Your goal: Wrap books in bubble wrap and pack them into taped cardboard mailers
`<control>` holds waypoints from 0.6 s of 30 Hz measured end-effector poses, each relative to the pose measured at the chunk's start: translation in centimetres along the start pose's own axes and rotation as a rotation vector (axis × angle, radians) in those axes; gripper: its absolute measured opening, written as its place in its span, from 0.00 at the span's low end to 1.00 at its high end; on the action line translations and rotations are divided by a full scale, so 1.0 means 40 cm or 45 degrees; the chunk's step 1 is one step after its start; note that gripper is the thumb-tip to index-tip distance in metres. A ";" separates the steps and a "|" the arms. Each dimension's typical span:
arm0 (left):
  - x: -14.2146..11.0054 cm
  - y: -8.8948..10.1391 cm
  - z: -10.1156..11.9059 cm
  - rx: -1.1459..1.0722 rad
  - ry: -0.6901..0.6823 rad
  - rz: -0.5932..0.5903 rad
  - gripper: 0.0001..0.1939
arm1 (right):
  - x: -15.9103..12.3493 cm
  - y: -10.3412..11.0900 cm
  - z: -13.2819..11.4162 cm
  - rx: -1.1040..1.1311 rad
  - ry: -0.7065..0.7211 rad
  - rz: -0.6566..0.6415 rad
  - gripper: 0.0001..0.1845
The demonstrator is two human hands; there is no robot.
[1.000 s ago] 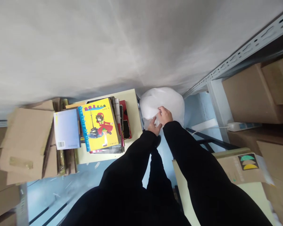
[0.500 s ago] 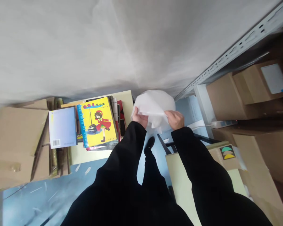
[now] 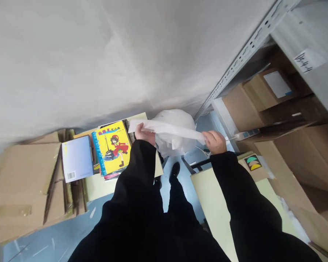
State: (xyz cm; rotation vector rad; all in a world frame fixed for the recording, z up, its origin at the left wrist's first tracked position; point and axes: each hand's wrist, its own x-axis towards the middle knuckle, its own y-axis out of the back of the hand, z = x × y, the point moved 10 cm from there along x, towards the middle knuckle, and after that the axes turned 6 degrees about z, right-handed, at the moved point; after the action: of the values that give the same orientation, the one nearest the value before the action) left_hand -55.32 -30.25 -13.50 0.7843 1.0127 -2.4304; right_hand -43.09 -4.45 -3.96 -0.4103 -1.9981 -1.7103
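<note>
Sheeting [image 3: 176, 130] white, thin, slightly translucent

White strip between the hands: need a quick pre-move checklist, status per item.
1. Left hand on the white strip: ok, thumb and fingers close on it near one end.
2. Right hand on the strip: ok, closed on the other end.
3. Strip stretched out between the hands: ok, no deep sag visible.
4. Strip separate from the white bundle behind it: cannot tell, they overlap in view.
5. Strip's left end off the book stack beside the yellow book: cannot tell from this angle.
6. Floor free of scraps: not ok, pale scraps lie at left.
</note>
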 end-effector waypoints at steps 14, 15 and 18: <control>-0.333 -0.181 0.240 0.331 -0.479 -0.694 0.15 | -0.252 0.557 -0.128 -0.588 -0.351 0.194 0.11; -0.371 -0.200 0.219 0.385 -0.391 -0.807 0.15 | -0.299 0.616 -0.152 -0.668 -0.410 0.220 0.11; -0.463 -0.228 0.123 0.551 -0.102 -1.054 0.14 | -0.448 0.771 -0.248 -0.911 -0.562 0.299 0.10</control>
State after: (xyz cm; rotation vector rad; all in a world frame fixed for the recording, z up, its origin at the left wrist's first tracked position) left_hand -47.77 -25.27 5.69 0.4132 0.8994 -3.4366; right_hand -10.52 -7.36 13.44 -1.3003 -1.4320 -2.2729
